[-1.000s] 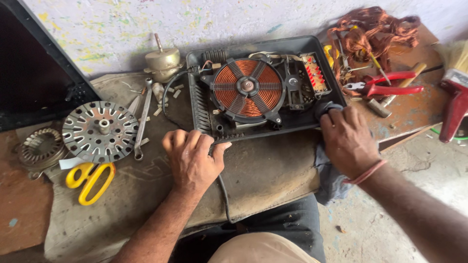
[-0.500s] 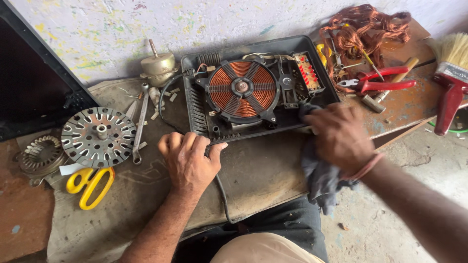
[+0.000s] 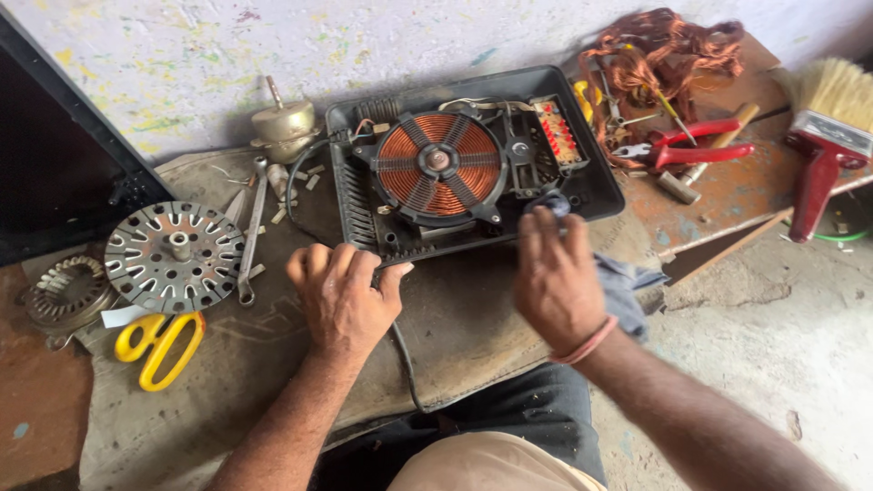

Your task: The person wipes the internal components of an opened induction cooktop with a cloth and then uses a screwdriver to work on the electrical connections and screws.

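Left hand flat, gripping nothing, on induction cooker base edge; right hand clutching grey cloth beside copper coil.

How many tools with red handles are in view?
2: red-handled pliers on the bench right of the opened induction cooker, and a red-handled brush at the far right edge. Others may hide under the copper wire.

Both arms are bare to the elbow; the right hand has a thin pinkish band, perhaps thread, at its wrist.
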